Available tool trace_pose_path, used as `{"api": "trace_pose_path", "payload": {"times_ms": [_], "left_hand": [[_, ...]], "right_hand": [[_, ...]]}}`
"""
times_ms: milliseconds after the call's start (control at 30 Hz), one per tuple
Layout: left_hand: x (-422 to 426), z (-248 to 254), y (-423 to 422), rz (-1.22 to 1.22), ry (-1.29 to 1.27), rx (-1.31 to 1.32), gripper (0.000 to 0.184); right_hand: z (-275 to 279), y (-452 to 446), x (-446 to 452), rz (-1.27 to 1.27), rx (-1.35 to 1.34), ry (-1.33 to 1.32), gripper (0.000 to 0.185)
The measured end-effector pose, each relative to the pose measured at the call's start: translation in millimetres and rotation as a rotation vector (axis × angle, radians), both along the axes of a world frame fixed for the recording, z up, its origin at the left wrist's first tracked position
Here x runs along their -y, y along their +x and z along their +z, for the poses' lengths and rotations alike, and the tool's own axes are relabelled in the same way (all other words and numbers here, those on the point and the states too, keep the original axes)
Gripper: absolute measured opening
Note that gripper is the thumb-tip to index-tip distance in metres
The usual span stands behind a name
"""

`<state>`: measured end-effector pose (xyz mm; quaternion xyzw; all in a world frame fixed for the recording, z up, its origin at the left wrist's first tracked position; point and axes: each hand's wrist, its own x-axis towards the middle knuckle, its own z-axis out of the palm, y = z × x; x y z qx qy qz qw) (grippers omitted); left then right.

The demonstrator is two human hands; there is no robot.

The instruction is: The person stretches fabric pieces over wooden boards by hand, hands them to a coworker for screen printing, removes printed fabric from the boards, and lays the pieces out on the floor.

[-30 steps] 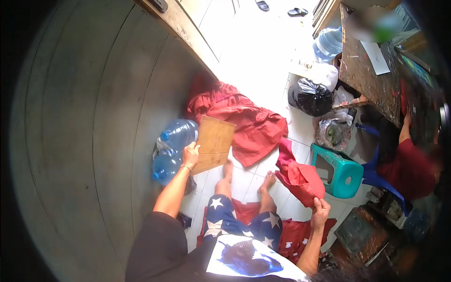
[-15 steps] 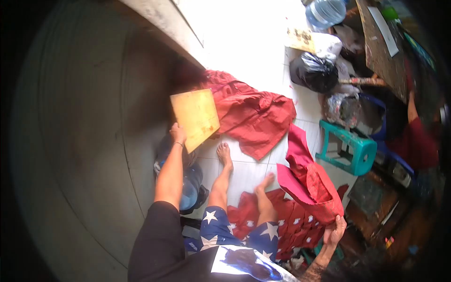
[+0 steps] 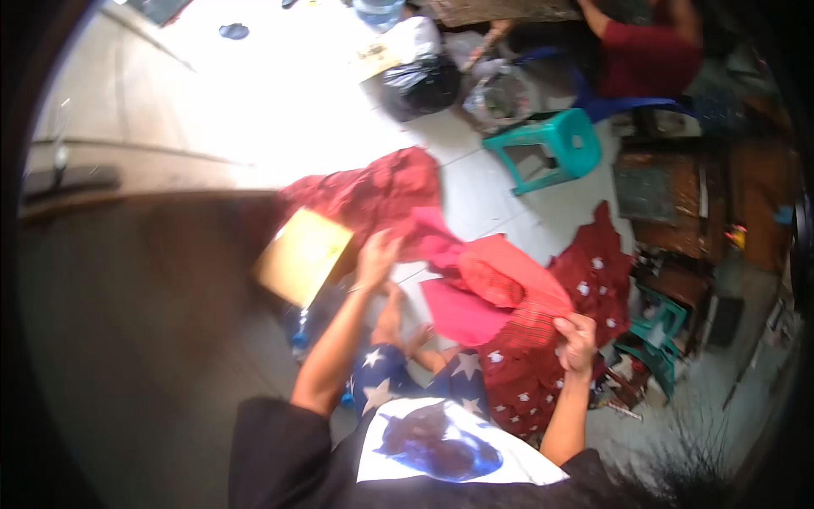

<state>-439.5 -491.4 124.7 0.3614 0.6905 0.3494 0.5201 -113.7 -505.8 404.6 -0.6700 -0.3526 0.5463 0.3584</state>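
Note:
My right hand [image 3: 578, 339] is closed on the edge of a red cloth piece [image 3: 530, 284], fingers and thumb pinching it. The piece hangs in loose folds, with a pinker side [image 3: 462, 312] showing toward the left. Near its far left end is my left hand [image 3: 379, 259], blurred, its fingers seemingly apart; whether they touch the cloth is unclear. Left of that hand, a yellow board [image 3: 305, 254] rests tilted, separate from my fingers. What supports it is mostly hidden.
Dark red cloth [image 3: 373, 195] lies on the tiles ahead, and red cloth with white patches [image 3: 593, 271] lies at right. A green stool [image 3: 568, 144], a black bag [image 3: 420, 85] and a clear bag [image 3: 500, 97] stand beyond. A person in a maroon shirt [image 3: 649, 59] is at upper right.
My left hand has come off the yellow board and moved right toward the red cloth. My right hand has raised the cloth and brought it in front of me. The view has turned right.

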Motion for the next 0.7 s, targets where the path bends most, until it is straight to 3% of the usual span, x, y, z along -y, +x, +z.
{"api": "trace_pose_path", "payload": {"times_ms": [67,100,233,267,500,567,700], "left_hand": [[-17,37,50,-0.084,0.293,-0.197,0.033],[-15,33,82,-0.064,0.297,-0.134,0.031],[18,95,161,-0.017,0.257,-0.29,0.035],[54,71,137,0.028,0.284,-0.258,0.034],[194,46,106,-0.174,0.021,-0.374,0.032],[203,44,98,-0.221,-0.129,-0.318,0.034],[224,31,95,-0.135,-0.146,-0.311,0.031]], "right_hand": [[18,22,14,-0.012,-0.088,-0.013,0.041],[17,40,25,-0.021,-0.121,0.022,0.042],[28,93,51,-0.052,-0.215,0.056,0.045],[10,63,80,-0.049,-0.183,0.093,0.045],[17,88,140,-0.001,-0.111,0.082,0.046],[17,91,148,0.044,-0.049,0.122,0.045],[24,92,167,0.064,-0.029,0.188,0.043]]}}
